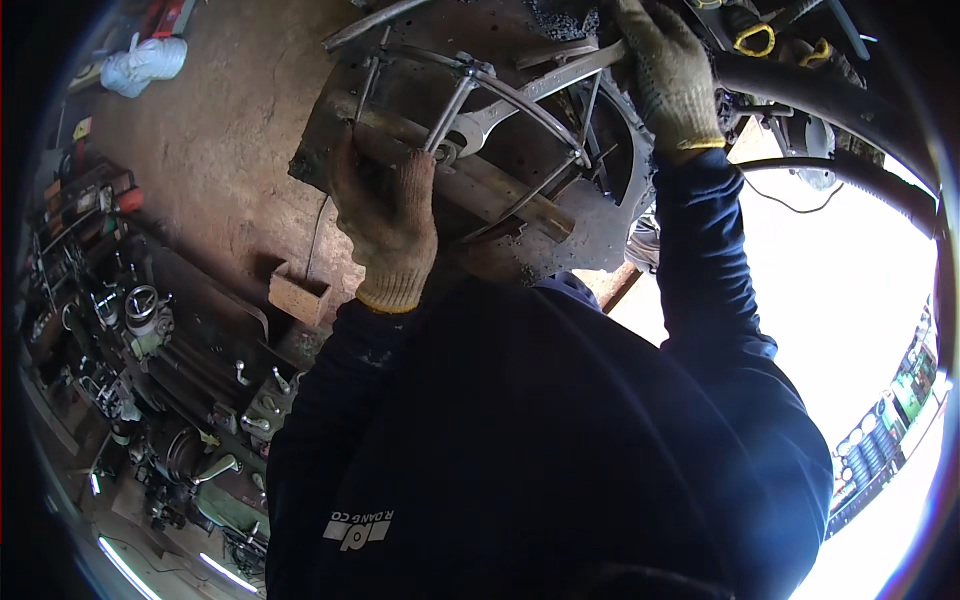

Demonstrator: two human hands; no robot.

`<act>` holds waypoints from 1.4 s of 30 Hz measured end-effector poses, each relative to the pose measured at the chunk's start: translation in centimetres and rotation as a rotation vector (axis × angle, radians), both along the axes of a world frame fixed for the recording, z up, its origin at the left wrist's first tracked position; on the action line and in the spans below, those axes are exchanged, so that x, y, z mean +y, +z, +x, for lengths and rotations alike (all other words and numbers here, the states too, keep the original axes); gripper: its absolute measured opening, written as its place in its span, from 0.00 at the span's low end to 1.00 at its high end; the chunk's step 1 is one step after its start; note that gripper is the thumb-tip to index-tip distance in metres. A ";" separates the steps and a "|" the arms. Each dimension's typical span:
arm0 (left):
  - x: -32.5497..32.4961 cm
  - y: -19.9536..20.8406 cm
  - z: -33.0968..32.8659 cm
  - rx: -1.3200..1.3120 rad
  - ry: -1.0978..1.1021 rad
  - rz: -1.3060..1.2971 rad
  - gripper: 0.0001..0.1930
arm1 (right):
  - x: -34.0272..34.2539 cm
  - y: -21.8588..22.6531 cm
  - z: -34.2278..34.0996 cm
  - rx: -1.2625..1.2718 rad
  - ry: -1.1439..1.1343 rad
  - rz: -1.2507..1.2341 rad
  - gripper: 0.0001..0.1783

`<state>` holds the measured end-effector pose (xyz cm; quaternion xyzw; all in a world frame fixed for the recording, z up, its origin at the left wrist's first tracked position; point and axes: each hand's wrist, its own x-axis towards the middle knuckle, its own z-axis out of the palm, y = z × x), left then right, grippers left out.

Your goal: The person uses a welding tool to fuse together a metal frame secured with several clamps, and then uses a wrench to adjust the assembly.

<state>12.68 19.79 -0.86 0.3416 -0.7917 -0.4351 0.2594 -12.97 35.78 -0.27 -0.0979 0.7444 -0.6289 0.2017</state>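
Note:
A large steel open-end wrench [560,82] slants across a round cage of bent metal rods [515,98]. Its jaw sits by a round metal fitting [446,152]. My right hand [678,85], in a knit work glove, is closed at the wrench's far end; its fingertips are partly cut off by the top edge. My left hand [390,215], gloved too, reaches to the near left side of the cage. Its thumb lies beside the fitting and stands well apart from the fingers. Between them runs a rusty flat bar [500,190]. Some left fingertips are hidden.
A curved dark metal plate [590,225] lies under the cage. Thick black pipes [830,95] curve past on the right. A small open brown box [300,293] sits on the floor at left, near machinery with levers [225,465]. A white-blue bundle [143,65] lies far left.

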 end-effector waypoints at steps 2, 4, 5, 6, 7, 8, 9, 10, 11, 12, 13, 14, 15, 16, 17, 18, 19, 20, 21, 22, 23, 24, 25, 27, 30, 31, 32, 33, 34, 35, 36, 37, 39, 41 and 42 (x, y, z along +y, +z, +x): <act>-0.1 -0.1 0.1 -0.046 -0.004 -0.106 0.47 | 0.5 -0.5 0.6 -0.023 0.006 -0.034 0.19; -0.3 -0.3 0.1 -0.077 -0.026 -0.185 0.47 | 0.6 -0.4 1.4 0.054 0.009 -0.042 0.18; -0.3 -0.3 0.0 -0.087 -0.018 -0.164 0.47 | 0.8 -0.7 1.3 0.069 0.009 -0.034 0.18; -0.1 -0.1 -0.3 -0.097 -0.008 -0.144 0.47 | 0.9 -1.2 1.1 0.084 0.009 -0.026 0.18; 0.0 0.1 -0.3 -0.109 0.010 -0.125 0.48 | 0.6 -0.9 1.2 0.098 0.018 -0.020 0.18; 0.0 -0.1 -0.2 -0.070 0.013 -0.126 0.44 | 0.3 -0.3 1.2 0.008 0.039 -0.017 0.17; -0.1 -0.7 0.0 -0.030 0.018 -0.127 0.41 | 0.1 0.7 1.1 -0.081 0.061 -0.014 0.17; -0.1 -1.3 0.0 0.013 0.019 -0.123 0.37 | -0.2 1.5 1.0 -0.167 0.079 -0.004 0.16; -0.3 -1.8 0.0 -0.003 -0.024 -0.235 0.33 | -0.2 0.9 0.6 0.263 0.195 0.151 0.16; -0.6 -2.3 0.1 -0.020 -0.065 -0.347 0.29 | -0.3 -0.4 -0.2 0.695 0.311 0.302 0.16; -0.9 -2.7 0.1 -0.019 -0.089 -0.479 0.26 | -0.9 -0.5 -0.6 1.130 0.419 0.448 0.16; -1.0 -2.9 0.1 -0.016 -0.104 -0.614 0.23 | -1.6 -0.4 -1.1 0.962 0.444 0.403 0.17; -1.1 -3.2 0.1 0.003 -0.098 -0.767 0.21 | -2.5 0.0 -1.6 0.793 0.467 0.357 0.18; -1.3 -3.4 -0.1 0.018 -0.096 -0.864 0.21 | -3.8 0.2 -2.0 0.627 0.488 0.312 0.20; -1.4 -3.4 -0.1 0.028 -0.087 -0.964 0.21 | -5.1 -0.5 -2.7 0.802 0.556 0.322 0.20; -1.5 -3.3 -0.2 0.032 -0.083 -1.006 0.23 | -7.1 -1.9 -4.1 0.978 0.622 0.329 0.20; -1.1 -2.6 -1.2 0.069 -0.088 -0.831 0.25 | -8.1 -2.4 -6.0 1.159 0.664 0.375 0.20; -0.9 -2.0 -1.6 0.083 -0.064 -0.676 0.27 | -11.0 -2.5 -7.2 1.625 0.608 0.180 0.17; -0.1 -0.5 -1.5 0.083 -0.018 -0.328 0.31 | -13.3 -1.3 -6.7 1.348 0.730 0.219 0.18; 0.3 0.2 -1.3 0.085 0.029 0.023 0.34 | -15.4 0.4 -5.5 1.066 0.840 0.257 0.18; -0.1 0.0 -0.7 0.061 0.009 0.039 0.37 | -17.2 2.6 -4.3 0.783 0.938 0.286 0.19; -0.6 -0.4 -0.2 0.043 -0.016 0.056 0.40 | -18.5 4.6 -3.6 0.501 1.018 0.317 0.20; -0.7 -0.4 -0.4 0.055 -0.014 0.080 0.41 | -19.0 5.5 -3.2 0.218 1.087 0.353 0.21; -0.4 0.0 -0.9 0.094 0.008 0.129 0.44 | -18.5 5.9 -3.4 0.217 0.914 0.285 0.24; 0.2 -0.6 -1.1 0.131 0.013 0.104 0.45 | -16.4 2.1 -9.4 1.079 0.859 0.245 0.28; 0.0 -0.9 -0.6 0.132 0.026 0.066 0.45 | -16.0 1.9 -9.7 1.127 0.824 0.193 0.27; -0.1 -1.1 -0.4 0.126 0.036 0.039 0.45 | -15.5 3.1 -8.7 1.176 0.782 0.150 0.27; -0.2 -1.2 -0.3 0.120 0.044 0.011 0.46 | -13.5 4.2 -7.3 0.837 0.695 0.097 0.25; -0.2 -1.2 -0.3 0.117 0.047 -0.019 0.46 | -11.5 6.5 -5.3 0.505 0.591 0.046 0.24; -0.2 -1.2 -0.5 0.100 0.042 -0.022 0.46 | -9.7 7.5 -4.1 0.415 0.494 0.051 0.23; -0.2 -1.2 -0.4 0.075 0.043 -0.027 0.46 | -7.8 7.7 -2.9 0.317 0.402 0.051 0.22; -0.1 -1.2 -0.3 0.052 0.039 -0.031 0.46 | -6.0 7.1 -2.3 0.221 0.306 0.053 0.21; 0.0 -0.8 -0.6 0.055 0.009 -0.029 0.46 | -3.4 4.2 -2.1 0.024 0.156 -0.076 0.20; 0.1 -0.5 0.0 0.044 0.005 -0.050 0.43 | -2.6 2.6 -0.3 -0.040 0.107 0.040 0.18; 0.1 -0.1 -0.2 0.047 -0.027 -0.052 0.41 | -1.8 0.8 -0.2 0.089 0.054 0.064 0.18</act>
